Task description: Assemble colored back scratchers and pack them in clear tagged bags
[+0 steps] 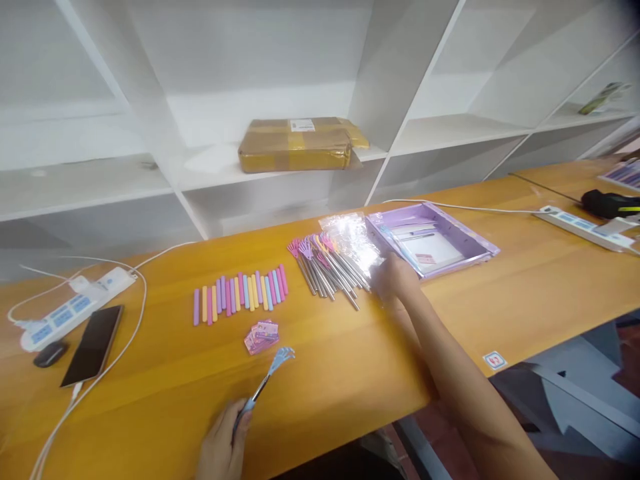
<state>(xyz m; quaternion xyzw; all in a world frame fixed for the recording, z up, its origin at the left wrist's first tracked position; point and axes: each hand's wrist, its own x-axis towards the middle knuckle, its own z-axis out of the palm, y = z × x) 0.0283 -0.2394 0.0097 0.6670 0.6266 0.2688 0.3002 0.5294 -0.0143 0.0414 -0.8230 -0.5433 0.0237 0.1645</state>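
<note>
My left hand (pixel 224 441) is closed around the light-blue handle of a back scratcher (pixel 260 388), whose metal rod ends in a blue claw-shaped head pointing up and away. My right hand (pixel 397 277) reaches to the near left corner of a purple box (pixel 475 253), beside clear plastic bags (pixel 347 233); motion blur hides its fingers. Left of the bags lies a pile of metal rods with coloured claw heads (pixel 325 263). A row of pink, purple, yellow and blue handles (pixel 245 292) lies further left. Small printed cards (pixel 262 336) are stacked loosely below that row.
At the left are a power strip (pixel 77 307), a phone (pixel 93 345), a black mouse-like object (pixel 51 353) and white cables. A second power strip (pixel 585 228) and a black object (pixel 607 203) lie at the right. A taped cardboard box (pixel 295 147) sits on the shelf behind.
</note>
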